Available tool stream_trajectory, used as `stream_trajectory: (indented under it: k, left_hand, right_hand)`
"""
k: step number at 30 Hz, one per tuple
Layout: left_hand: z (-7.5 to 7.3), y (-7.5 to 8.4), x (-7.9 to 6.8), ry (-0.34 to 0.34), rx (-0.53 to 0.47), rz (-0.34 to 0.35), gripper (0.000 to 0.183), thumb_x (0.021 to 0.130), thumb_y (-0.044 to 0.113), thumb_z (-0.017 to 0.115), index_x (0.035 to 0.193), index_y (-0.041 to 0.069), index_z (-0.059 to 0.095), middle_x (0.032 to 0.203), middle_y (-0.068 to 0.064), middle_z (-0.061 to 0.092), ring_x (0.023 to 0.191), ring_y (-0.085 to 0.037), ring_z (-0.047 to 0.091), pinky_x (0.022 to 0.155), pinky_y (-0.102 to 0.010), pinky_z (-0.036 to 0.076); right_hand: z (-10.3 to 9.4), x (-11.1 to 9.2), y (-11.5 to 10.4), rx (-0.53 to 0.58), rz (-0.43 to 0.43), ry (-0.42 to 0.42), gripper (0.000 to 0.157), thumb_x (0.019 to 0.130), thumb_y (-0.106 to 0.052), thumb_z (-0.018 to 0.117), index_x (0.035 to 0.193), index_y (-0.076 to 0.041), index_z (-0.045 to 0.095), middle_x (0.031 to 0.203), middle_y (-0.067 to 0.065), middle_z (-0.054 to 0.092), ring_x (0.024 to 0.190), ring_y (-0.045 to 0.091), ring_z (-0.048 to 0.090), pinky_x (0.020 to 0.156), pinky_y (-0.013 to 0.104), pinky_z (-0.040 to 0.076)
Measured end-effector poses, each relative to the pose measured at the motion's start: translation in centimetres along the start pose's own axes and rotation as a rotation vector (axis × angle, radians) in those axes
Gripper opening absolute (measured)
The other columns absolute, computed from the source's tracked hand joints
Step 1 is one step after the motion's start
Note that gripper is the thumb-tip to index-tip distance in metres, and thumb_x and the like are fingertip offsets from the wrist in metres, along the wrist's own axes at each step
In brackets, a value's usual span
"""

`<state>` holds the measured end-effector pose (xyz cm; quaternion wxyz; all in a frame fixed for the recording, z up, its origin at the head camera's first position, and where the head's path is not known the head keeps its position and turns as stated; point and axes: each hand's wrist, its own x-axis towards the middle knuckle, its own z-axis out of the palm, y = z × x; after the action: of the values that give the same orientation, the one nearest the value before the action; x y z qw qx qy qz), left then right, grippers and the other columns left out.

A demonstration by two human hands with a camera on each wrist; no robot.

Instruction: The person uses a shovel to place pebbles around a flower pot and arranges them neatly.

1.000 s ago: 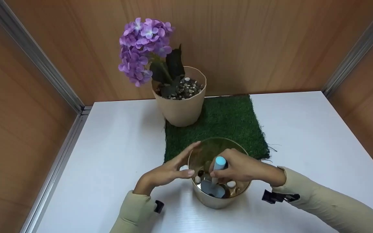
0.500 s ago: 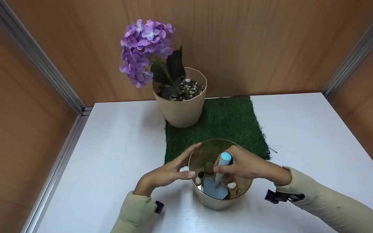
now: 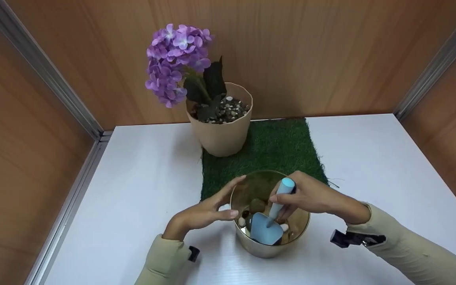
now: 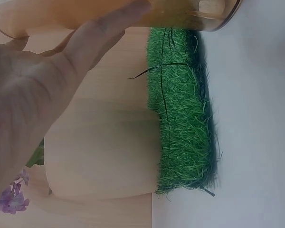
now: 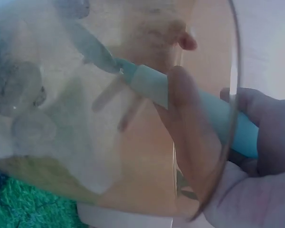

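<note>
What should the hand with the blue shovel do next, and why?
Maybe the right hand should slide the shovel under nearby stones: its blade sits inside the see-through bowl, the visible face looks bare, and the left hand touches the bowl's side.

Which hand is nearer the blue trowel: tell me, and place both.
Right. The right hand grips the blue trowel by its handle; the left hand is at the left side of the amber container, apart from the trowel.
</note>
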<state>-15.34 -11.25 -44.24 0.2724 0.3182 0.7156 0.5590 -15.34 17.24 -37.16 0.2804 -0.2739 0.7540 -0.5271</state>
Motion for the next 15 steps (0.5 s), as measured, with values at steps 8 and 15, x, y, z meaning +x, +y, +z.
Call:
stream_trajectory:
  k: [8, 15]
  left_hand:
    - [0.1, 0.1, 0.0, 0.0, 0.005, -0.006, 0.076, 0.087, 0.053, 0.055, 0.146, 0.044, 0.007, 0.152, 0.017, -0.001, 0.139, -0.018, 0.004, 0.105, -0.057, 0.014]
    - [0.1, 0.1, 0.0, -0.001, 0.006, -0.005, 0.077, 0.088, 0.053, 0.055, 0.146, 0.043, 0.007, 0.152, 0.016, -0.002, 0.139, -0.018, 0.005, 0.105, -0.056, 0.015]
  right_hand:
    - [-0.8, -1.0, 0.0, 0.048, 0.019, 0.056, 0.024, 0.092, -0.02, 0.06, 0.098, 0.001, 0.068, 0.092, 0.017, 0.068, 0.074, 0.034, 0.067, 0.064, 0.042, 0.053]
    - [-1.4, -1.5, 0.3, 0.112, 0.042, 0.082, 0.027, 0.093, -0.019, 0.058, 0.103, 0.005, 0.066, 0.097, 0.022, 0.066, 0.075, 0.035, 0.067, 0.066, 0.043, 0.053]
